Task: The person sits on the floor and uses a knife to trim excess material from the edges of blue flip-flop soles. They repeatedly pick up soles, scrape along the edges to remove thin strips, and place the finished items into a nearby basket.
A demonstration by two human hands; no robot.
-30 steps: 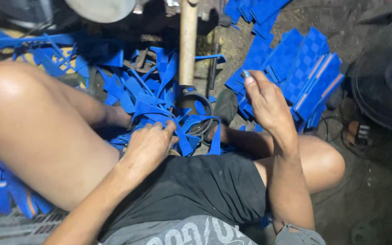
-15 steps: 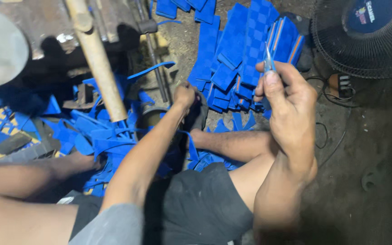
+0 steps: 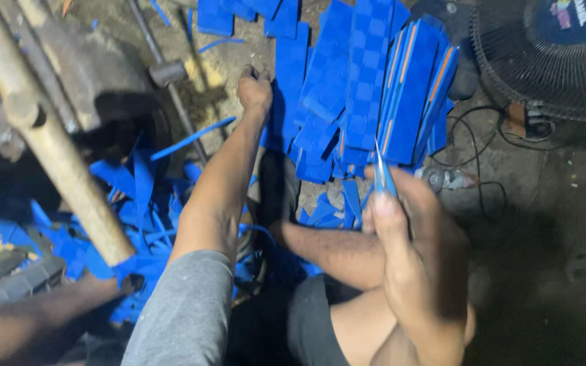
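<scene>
- A thin blue strip [image 3: 382,169] stands pinched upright in the right hand [image 3: 418,264], low right of centre.
- At twelve o'clock from it lies the stack of blue checkered sheets [image 3: 367,88] with orange edges.
- The left hand [image 3: 255,88] is closed at the stack's nine o'clock edge; what it grips is unclear.
- A black fan [image 3: 551,61] with a round coloured label sits at two o'clock.
- Blue offcuts [image 3: 137,203] and a wooden handle [image 3: 55,149] lie at nine o'clock.

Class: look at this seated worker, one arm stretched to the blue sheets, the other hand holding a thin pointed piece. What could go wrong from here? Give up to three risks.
1. The right hand holds a thin pointed strip tip-up near the outstretched left arm; it might jab it.
2. The left hand reaches at full stretch to the leaning blue sheets; a tug could topple them.
3. A cable by the fan lies among the clutter and could snag.
</scene>
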